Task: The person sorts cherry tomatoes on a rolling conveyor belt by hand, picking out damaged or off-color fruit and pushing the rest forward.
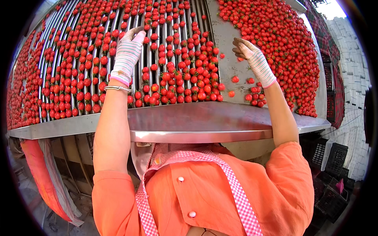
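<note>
My left hand (pixel 130 50), in a striped knit glove with a dark, worn coating on the fingers, is over the metal rollers (pixel 151 57). Its thumb stands apart from the fingers, and no tomato shows between them; the palm is hidden. Small red tomatoes (pixel 154 46) lie in rows along the rollers around it. A matching glove covers my right hand (pixel 254 60), which hovers with fingers apart above the bare metal plate (pixel 226 38). Just beyond it begins a dense heap of tomatoes (pixel 283 53). A few loose tomatoes (pixel 235 79) lie on the plate near that hand.
A metal ledge (pixel 195 118) runs along the front, close to my body. Black plastic crates (pixel 336 159) stand at the lower right, by a pale woven floor covering (pixel 353 59). Red cloth (pixel 44 177) hangs below the ledge at left.
</note>
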Demonstrator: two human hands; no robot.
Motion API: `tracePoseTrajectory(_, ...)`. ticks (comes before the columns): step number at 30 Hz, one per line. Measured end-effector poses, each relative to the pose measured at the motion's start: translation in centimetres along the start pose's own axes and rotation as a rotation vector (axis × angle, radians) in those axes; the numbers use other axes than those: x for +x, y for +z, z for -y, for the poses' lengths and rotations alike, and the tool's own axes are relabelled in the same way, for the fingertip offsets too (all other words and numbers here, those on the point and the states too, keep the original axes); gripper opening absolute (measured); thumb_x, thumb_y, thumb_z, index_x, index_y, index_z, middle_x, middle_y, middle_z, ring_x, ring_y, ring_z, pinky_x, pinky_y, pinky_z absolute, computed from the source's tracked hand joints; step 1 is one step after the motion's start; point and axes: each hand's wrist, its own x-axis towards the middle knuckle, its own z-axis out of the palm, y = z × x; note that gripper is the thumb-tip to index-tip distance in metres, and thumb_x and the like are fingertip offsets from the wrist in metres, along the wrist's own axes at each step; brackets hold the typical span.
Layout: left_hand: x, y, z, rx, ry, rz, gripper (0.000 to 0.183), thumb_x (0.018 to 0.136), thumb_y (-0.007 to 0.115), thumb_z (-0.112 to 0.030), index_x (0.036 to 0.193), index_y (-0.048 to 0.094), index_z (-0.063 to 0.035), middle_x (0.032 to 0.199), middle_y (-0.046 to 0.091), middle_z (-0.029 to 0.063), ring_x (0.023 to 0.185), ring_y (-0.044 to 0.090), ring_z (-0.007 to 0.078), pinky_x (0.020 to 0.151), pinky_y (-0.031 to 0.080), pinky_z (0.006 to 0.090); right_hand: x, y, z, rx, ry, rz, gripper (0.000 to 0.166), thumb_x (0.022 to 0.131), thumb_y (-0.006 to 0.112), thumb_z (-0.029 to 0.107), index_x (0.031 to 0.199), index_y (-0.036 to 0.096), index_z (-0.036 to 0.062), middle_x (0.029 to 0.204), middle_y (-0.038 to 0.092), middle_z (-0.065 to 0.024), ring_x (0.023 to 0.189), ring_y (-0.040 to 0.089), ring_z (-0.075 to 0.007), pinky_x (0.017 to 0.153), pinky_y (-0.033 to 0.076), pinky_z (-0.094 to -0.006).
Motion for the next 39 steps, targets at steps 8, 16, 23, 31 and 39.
tracePoseTrajectory(8, -1.4, 2.7, 3.1, 0.37, -0.216, 0.733, 0.039, 0.097, 0.053, -0.039, 0.104, 0.064, -0.0022, 0.094, 0.069, 0.0081, 0.082, 0.065, 0.0165, 0.078, 0.053, 0.0313, -1.0, 1.6, 0.8, -0.427, -0.104, 0.161, 0.042, 0.096, 0.055, 0.025, 0.13, 0.055, -0.0002, 0.12, 0.065, -0.0164, 0.113, 0.061, -0.0228, 0.096, 0.047, -0.0328)
tracePoseTrajectory(16, -2.9, 5.5, 5.5, 0.551, 0.153, 0.317, 0.039, 0.093, 0.055, -0.026, 0.127, 0.058, -0.0075, 0.123, 0.062, 0.0175, 0.112, 0.061, 0.0338, 0.098, 0.047, 0.0399, -1.4, 1.1, 1.0, -0.612, -0.153, 0.232, 0.043, 0.094, 0.057, 0.024, 0.132, 0.054, 0.0039, 0.121, 0.063, -0.0202, 0.113, 0.061, -0.0308, 0.095, 0.048, -0.0364)
tracePoseTrajectory(23, -6.2, 11.6, 0.1, 1.247, 0.328, 0.936, 0.023, 0.087, 0.057, -0.016, 0.107, 0.069, -0.0122, 0.101, 0.069, 0.0141, 0.097, 0.067, 0.0284, 0.082, 0.054, 0.0394, -1.9, -0.6, 1.2, -0.444, -0.126, 0.198, 0.044, 0.093, 0.057, 0.027, 0.131, 0.055, 0.0042, 0.116, 0.064, -0.0213, 0.108, 0.062, -0.0327, 0.093, 0.048, -0.0383)
tracePoseTrajectory(31, -8.3, 14.4, 3.5, 1.57, 0.558, 1.066, 0.019, 0.087, 0.061, -0.011, 0.105, 0.067, -0.0096, 0.1, 0.067, 0.0097, 0.096, 0.067, 0.0262, 0.079, 0.054, 0.039, -1.5, -2.1, 0.4, -0.624, -0.31, 0.132, 0.041, 0.093, 0.058, 0.024, 0.129, 0.056, 0.0047, 0.106, 0.064, -0.0151, 0.09, 0.064, -0.0233, 0.078, 0.051, -0.0339)
tracePoseTrajectory(39, -3.2, 9.4, -2.9, 0.075, 0.013, 0.572, 0.04, 0.088, 0.071, -0.031, 0.114, 0.062, -0.0022, 0.106, 0.067, 0.0057, 0.095, 0.064, 0.0166, 0.085, 0.052, 0.0302, -1.2, 1.4, -3.5, -0.489, -0.054, 0.33, 0.039, 0.089, 0.06, 0.02, 0.123, 0.059, 0.0024, 0.112, 0.064, -0.0195, 0.107, 0.062, -0.0313, 0.091, 0.051, -0.038)
